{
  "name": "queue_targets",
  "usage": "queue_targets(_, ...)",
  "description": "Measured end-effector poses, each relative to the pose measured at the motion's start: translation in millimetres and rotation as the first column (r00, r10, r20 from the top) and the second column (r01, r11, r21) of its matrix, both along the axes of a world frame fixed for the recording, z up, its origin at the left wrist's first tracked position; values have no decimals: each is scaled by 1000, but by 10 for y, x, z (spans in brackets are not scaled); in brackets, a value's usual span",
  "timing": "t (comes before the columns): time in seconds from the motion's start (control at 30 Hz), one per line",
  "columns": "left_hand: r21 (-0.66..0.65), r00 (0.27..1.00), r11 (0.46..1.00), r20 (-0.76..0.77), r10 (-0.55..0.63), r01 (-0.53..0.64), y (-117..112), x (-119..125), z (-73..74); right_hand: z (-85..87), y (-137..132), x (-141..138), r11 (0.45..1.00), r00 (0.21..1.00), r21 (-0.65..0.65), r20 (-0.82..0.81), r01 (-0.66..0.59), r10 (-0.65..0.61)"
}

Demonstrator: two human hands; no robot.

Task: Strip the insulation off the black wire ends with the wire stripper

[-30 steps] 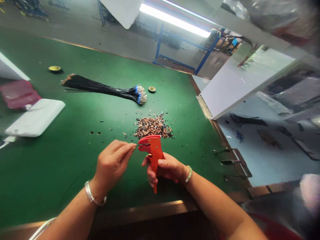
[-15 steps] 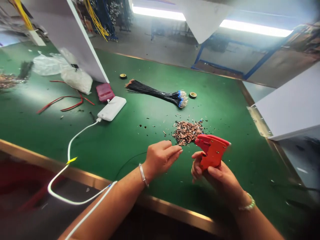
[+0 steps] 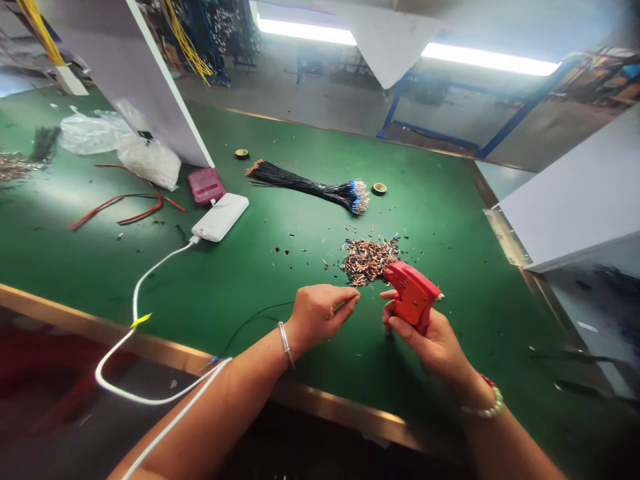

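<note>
Head cam, left to right: red wires [image 3: 117, 207] lie loose on the green mat [image 3: 85, 273], then a pink plastic box [image 3: 206, 185] beside a white power bank [image 3: 220, 217] with a white cable [image 3: 135, 300]. A black wire bundle [image 3: 305, 187] with blue-sleeved ends lies farther out. Left hand [image 3: 320, 319]: fingers [image 3: 347, 298] closed, pinching a thin black wire [image 3: 260, 317] that trails left over the mat. Right hand [image 3: 430, 340]: fingers [image 3: 400, 327] wrapped round a red wire stripper [image 3: 413, 297], held off the mat, just beside a pile of copper-coloured wire bits [image 3: 369, 261].
</note>
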State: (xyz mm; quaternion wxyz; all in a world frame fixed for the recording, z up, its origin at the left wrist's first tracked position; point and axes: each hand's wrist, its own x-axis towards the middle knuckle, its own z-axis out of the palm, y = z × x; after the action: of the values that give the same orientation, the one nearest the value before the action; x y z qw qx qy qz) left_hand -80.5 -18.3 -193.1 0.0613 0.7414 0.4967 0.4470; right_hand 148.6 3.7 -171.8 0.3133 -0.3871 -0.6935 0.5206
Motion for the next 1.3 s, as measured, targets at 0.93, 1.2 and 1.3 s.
queue_targets(0.93, -189, 966, 981, 257, 6, 44, 36, -47, 36, -171, 36, -146, 709, 852, -571, -516, -414, 82)
queue_targets(1.2, -144, 973, 988, 231, -26, 61, 30, -22, 50, -198, 7, -153, 640, 815, -574, -561, -510, 146)
queue_targets(1.3, -141, 974, 988, 224, -31, 64, 19, -17, 63, -199, -2, -154, 634, 818, -580, -556, -511, 150)
